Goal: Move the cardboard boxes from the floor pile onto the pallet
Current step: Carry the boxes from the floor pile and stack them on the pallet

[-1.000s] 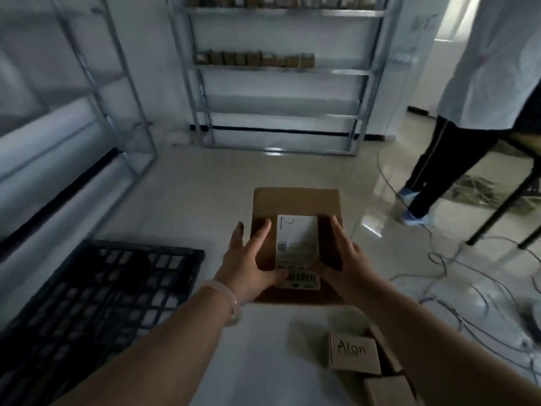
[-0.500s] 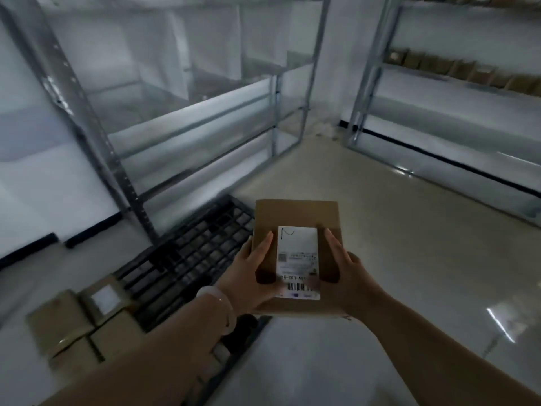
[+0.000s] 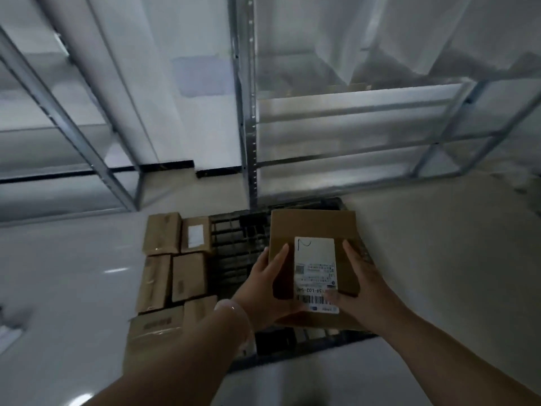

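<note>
I carry a brown cardboard box [image 3: 313, 227] with a white shipping label on top, held above the black plastic pallet [image 3: 234, 259]. My left hand [image 3: 263, 282] grips the box's left side with the thumb laid over the top. My right hand [image 3: 360, 285] grips its right side, thumb across the label's lower edge. Several cardboard boxes [image 3: 172, 268] stand in rows on the pallet's left part. Much of the pallet's right part is hidden under the held box.
Metal shelving racks [image 3: 248, 118] stand right behind the pallet, with another rack at the left [image 3: 87, 148]. Pale glossy floor [image 3: 439, 259] lies to the right and left of the pallet. A white wrapped object [image 3: 8, 335] lies at the far left edge.
My view has swung left, from the open floor and another person to the pallet and shelving. The box stays in both hands and now hangs over the pallet.
</note>
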The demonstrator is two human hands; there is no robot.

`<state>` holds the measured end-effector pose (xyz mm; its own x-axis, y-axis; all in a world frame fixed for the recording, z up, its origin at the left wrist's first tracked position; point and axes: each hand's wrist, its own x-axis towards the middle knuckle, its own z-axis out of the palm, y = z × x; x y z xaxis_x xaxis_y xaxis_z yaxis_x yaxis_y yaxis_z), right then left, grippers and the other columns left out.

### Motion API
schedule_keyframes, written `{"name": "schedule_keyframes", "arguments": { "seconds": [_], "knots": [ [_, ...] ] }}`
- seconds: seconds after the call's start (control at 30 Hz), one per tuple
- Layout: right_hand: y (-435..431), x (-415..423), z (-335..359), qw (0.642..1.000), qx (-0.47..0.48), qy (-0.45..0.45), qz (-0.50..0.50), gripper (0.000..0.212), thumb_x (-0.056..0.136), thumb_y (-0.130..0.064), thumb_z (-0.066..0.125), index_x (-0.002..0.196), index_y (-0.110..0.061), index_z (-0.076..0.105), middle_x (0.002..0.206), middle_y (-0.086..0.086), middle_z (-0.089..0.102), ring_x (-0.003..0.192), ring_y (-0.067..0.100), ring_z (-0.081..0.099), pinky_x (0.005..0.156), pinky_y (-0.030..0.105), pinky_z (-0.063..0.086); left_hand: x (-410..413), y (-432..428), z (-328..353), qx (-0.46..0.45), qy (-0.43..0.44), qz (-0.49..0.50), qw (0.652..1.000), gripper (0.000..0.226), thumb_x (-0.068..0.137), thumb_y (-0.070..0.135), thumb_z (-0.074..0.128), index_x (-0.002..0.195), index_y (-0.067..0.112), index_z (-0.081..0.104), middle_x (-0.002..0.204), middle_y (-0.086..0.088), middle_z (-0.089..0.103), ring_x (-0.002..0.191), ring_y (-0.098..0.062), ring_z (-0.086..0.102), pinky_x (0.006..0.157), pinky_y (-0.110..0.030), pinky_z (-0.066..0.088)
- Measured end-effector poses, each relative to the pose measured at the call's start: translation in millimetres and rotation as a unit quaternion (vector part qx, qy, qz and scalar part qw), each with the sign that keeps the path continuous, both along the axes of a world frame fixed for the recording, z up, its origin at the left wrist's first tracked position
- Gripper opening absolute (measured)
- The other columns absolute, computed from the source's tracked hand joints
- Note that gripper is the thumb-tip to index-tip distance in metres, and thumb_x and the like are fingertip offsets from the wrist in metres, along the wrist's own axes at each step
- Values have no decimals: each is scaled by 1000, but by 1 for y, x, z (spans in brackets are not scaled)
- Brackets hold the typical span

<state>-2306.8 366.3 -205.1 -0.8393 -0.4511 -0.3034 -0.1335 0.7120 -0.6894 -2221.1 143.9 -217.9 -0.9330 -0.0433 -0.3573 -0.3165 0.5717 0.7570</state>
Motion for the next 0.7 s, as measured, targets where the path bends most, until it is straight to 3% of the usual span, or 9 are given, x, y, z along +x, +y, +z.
{"name": "schedule_keyframes", "arguments": {
  "seconds": [0.2, 0.3, 0.4, 0.5, 0.57, 0.7],
  "knots": [
    [-68, -41, -30, 996, 23, -32, 81, 108, 78, -52, 77, 148, -60, -5, 155, -2, 26, 133, 13, 34, 108, 34, 34, -1, -48, -30, 1, -18, 105, 994, 115, 73, 42, 81, 148, 53, -6, 160, 17, -11, 147, -21, 14, 116, -43, 32],
    [-106, -54, -51, 994, 28, -52, 96, 105, 78, -55, 76, 138, -70, -9, 156, -4, 23, 138, 15, 31, 111, 36, 32, -4, -80, -54, 9, -27, 146, 989, 112, 73, 44, 81, 148, 55, -2, 160, 17, -7, 145, -20, 20, 113, -41, 38],
    [-149, -67, -74, 992, 56, -49, 105, 104, 78, -57, 74, 127, -75, -16, 156, -5, 24, 141, 17, 28, 114, 43, 32, -14, -115, -83, 11, -34, 163, 986, 110, 73, 44, 80, 150, 52, 2, 160, 12, -5, 146, -19, 18, 115, -34, 32],
    [-187, -78, -100, 993, 59, -55, 89, 104, 79, -55, 74, 127, -75, -16, 155, -7, 24, 126, 8, 31, 107, 32, 33, -26, -150, -112, 33, -35, 176, 983, 107, 75, 39, 81, 149, 53, 6, 156, 15, -2, 137, -11, 22, 106, -20, 29],
    [-210, -87, -121, 993, 56, -65, 82, 104, 79, -53, 75, 130, -73, -15, 155, -7, 23, 124, 6, 33, 102, 28, 32, -36, -171, -133, 39, -48, 184, 981, 106, 75, 38, 81, 149, 54, 5, 150, 19, 0, 125, -6, 25, 103, -19, 33],
    [-250, -112, -172, 991, 74, -66, 86, 106, 79, -54, 75, 127, -75, -18, 154, -6, 23, 139, 17, 30, 114, 41, 33, -59, -204, -179, 51, -67, 204, 975, 106, 76, 36, 80, 148, 55, 4, 146, 24, 1, 124, -7, 29, 108, -23, 35]
  ]
}}
